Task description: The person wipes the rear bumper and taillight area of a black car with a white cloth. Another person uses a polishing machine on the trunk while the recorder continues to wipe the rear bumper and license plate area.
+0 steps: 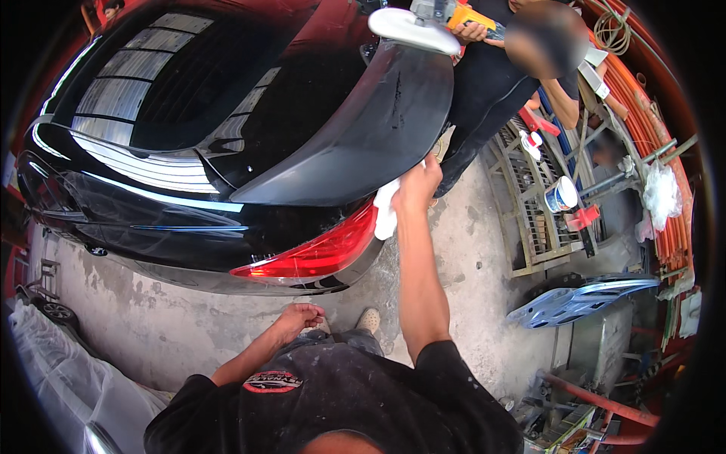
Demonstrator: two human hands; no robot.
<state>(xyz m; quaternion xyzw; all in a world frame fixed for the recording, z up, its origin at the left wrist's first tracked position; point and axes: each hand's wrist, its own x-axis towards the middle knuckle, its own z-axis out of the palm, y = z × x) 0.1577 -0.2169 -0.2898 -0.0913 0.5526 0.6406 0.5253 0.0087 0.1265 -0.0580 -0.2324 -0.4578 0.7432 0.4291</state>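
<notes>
My right hand point(418, 184) is closed around a white cloth point(386, 210) at the rear corner of a black car point(166, 227). The cloth lies against the body edge, beside the outer end of the red tail light point(318, 253). Just above it spreads a dull grey-black rear panel point(370, 136), less shiny than the glossy trunk. My left hand point(297, 321) hangs in front of my body, away from the car, its fingers loosely bent and apart with nothing visible in them.
Across the corner, another person holds a yellow power polisher point(473, 19) with a white round pad point(412, 30). A metal rack point(529, 197) with a white bucket point(561, 194) stands right. A blue car panel point(578, 299) lies nearby; plastic sheeting point(68, 371) covers something at lower left.
</notes>
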